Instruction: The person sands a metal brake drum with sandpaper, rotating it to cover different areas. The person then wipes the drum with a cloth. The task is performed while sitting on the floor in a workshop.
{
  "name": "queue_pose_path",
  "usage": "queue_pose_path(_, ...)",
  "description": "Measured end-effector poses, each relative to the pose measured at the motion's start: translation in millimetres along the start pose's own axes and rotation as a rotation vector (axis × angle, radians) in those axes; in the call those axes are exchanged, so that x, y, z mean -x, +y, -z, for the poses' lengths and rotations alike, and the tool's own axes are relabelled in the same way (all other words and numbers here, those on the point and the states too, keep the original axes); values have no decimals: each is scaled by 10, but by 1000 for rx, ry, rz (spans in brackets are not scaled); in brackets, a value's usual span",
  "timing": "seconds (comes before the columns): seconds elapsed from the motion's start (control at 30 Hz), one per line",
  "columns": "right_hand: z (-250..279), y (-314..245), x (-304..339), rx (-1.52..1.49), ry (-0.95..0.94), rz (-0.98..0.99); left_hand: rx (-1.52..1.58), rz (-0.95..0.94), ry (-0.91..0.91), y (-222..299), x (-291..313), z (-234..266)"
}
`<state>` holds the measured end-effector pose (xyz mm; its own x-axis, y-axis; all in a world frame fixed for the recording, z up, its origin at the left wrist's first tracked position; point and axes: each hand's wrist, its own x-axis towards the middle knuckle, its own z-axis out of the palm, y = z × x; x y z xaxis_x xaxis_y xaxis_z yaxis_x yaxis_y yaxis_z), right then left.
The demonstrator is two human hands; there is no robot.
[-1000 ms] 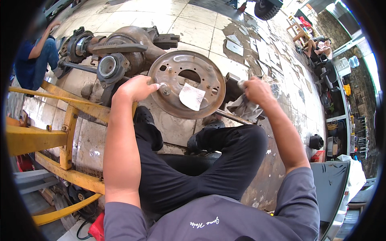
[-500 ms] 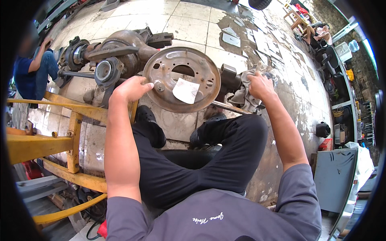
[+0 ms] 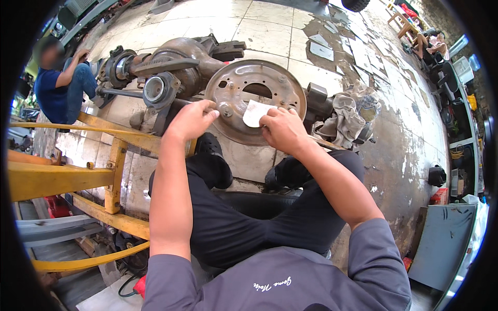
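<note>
A round, rusty brake backing plate [image 3: 233, 88] stands tilted in front of my knees, with a large centre hole and smaller holes around it. My left hand [image 3: 192, 122] is closed at its left rim, thumb on the near face; the fingertips are partly hidden. Against the plate's lower middle lies a small white piece of paper [image 3: 254, 114]. My right hand [image 3: 285, 129] pinches the paper's right edge, covering part of it. Right of the plate, a crumpled grey-beige rag [image 3: 342, 116] lies apart from both hands.
Behind the plate lies a rusty axle housing [image 3: 181, 54] with a hub flange [image 3: 154, 90]. A yellow metal frame [image 3: 62, 184] stands close on my left. Another person [image 3: 57, 93] sits at the far left. A grey cabinet [image 3: 441, 243] is at the right.
My right hand has left the rag and moved left onto the paper. My left hand stays at the plate's left rim. The whole view has shifted slightly.
</note>
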<state>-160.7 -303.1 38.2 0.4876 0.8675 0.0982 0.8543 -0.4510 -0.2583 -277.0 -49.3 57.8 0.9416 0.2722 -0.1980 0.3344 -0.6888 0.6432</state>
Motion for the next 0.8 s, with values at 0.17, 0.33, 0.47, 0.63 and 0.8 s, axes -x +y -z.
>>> queue_pose_path(0.17, 212, 256, -31, -264, 328, -229, -102, -265, 73, 234, 115, -294)
queue_pose_path(0.33, 593, 677, 13, -456, 629, -606, -589, -348, -14, 735, 101, -918)
queue_pose_path(0.47, 781, 943, 127, -596, 777, -703, -646, -294, -64, 840, -58, -1123)
queue_pose_path(0.63, 800, 1050, 183, -710, 844, -687, -754, -218, -143, 1104, -214, -1168)
queue_pose_path(0.8, 873, 1017, 193, -781, 863, -660, -685, -224, -118, 1101, -356, -1317)
